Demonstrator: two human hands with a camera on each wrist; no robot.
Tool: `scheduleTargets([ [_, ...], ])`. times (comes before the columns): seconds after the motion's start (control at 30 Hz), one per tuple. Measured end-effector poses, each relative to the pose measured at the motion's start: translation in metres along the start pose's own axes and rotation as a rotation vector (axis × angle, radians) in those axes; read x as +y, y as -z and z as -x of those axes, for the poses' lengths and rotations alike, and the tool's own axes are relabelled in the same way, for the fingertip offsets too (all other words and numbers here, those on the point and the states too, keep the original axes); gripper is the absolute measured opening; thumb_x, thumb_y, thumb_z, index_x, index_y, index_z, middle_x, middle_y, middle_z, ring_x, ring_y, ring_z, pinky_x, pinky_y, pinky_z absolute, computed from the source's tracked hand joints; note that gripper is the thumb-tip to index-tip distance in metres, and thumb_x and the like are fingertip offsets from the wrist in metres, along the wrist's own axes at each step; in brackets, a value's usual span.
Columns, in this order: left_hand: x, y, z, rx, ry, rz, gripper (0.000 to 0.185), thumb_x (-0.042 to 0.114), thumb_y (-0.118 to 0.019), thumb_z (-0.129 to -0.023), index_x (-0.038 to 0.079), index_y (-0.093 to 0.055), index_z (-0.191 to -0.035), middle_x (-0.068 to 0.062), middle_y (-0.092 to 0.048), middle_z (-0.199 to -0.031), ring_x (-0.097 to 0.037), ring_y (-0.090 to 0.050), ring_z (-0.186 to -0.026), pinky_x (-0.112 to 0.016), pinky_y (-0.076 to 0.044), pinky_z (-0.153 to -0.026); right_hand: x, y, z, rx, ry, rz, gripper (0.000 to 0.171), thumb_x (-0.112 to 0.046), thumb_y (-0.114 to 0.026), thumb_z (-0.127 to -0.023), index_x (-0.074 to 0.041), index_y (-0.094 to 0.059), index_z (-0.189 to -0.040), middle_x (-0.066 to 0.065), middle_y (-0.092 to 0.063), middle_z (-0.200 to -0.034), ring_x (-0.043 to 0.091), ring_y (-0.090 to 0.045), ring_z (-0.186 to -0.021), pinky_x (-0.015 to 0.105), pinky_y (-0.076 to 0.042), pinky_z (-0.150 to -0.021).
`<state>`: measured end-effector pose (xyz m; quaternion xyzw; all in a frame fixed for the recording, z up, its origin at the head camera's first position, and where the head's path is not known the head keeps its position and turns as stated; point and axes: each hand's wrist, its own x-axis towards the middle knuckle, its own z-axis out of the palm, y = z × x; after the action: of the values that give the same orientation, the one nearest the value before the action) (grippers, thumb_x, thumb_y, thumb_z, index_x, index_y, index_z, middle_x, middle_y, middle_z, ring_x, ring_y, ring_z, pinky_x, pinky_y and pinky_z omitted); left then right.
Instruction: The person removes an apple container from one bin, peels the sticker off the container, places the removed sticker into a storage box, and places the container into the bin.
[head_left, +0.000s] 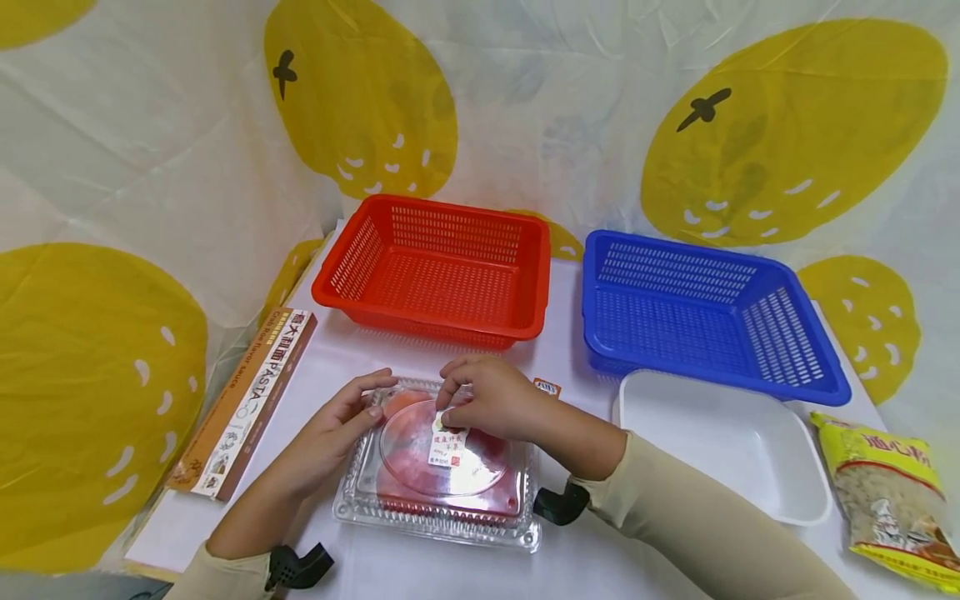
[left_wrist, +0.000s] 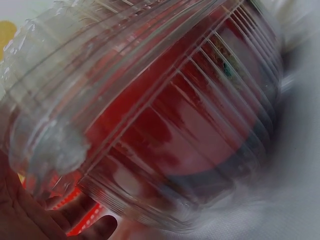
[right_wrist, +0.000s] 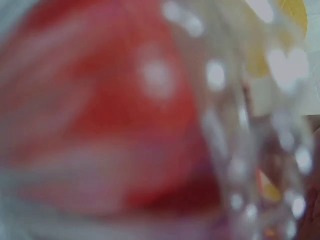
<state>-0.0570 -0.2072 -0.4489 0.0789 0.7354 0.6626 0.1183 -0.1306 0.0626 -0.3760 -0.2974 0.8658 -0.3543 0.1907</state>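
A clear plastic lidded box [head_left: 352, 500] with ribbed sides lies in front of me, with red and pink contents showing through it. My left hand [head_left: 330, 429] holds its far left corner, thumb on the lid's edge. In the left wrist view, fingers [left_wrist: 75, 212] of that hand show below the rim. Over the lid, my right hand [head_left: 498, 400] has its fingers bent and pinches the top of a white paper label [head_left: 444, 454] with thumb and forefinger. The box fills most of the right wrist view, blurred, and the label is hidden there.
Behind the box stands a red basket [head_left: 427, 321], with a blue basket [head_left: 712, 379] to its right. A white tub [head_left: 705, 450] sits beside my right forearm. A long pasta box [head_left: 251, 400] lies at the left edge, and a yellow food bag [head_left: 888, 500] at the right.
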Motion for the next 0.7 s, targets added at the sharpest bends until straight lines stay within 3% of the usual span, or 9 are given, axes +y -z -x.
scheduleTargets([
  [0.17, -0.001, 0.000, 0.000, -0.003, -0.007, -0.004, 0.046, 0.019, -0.055, -0.112, 0.018, -0.048, -0.158, -0.019, -0.025, -0.173, -0.043, -0.025, -0.156, -0.019, -0.045, -0.107, -0.001, -0.001, -0.001, 0.007, -0.010, -0.027, 0.012, -0.012, -0.083, -0.088, -0.022, -0.079, -0.083, 0.004, -0.071, -0.131, 0.027, -0.061, -0.130, 0.048, -0.047, -0.109],
  [0.37, -0.001, 0.000, 0.001, 0.003, -0.005, -0.020, 0.046, 0.019, -0.055, -0.112, 0.019, -0.048, -0.158, -0.018, -0.026, -0.173, -0.043, -0.029, -0.153, -0.020, -0.046, -0.106, 0.002, 0.000, -0.001, -0.008, 0.035, -0.059, 0.013, -0.012, -0.078, -0.093, -0.021, -0.077, -0.084, 0.009, -0.068, -0.138, 0.029, -0.058, -0.134, 0.050, -0.046, -0.111],
  [0.7, -0.001, 0.000, 0.001, -0.006, -0.011, -0.018, 0.046, 0.020, -0.055, -0.112, 0.019, -0.047, -0.158, -0.019, -0.025, -0.172, -0.042, -0.030, -0.151, -0.020, -0.045, -0.107, 0.016, 0.014, 0.008, -0.146, 0.161, -0.248, 0.010, -0.011, -0.072, -0.101, -0.017, -0.074, -0.093, 0.007, -0.060, -0.149, 0.027, -0.053, -0.141, 0.045, -0.052, -0.105],
])
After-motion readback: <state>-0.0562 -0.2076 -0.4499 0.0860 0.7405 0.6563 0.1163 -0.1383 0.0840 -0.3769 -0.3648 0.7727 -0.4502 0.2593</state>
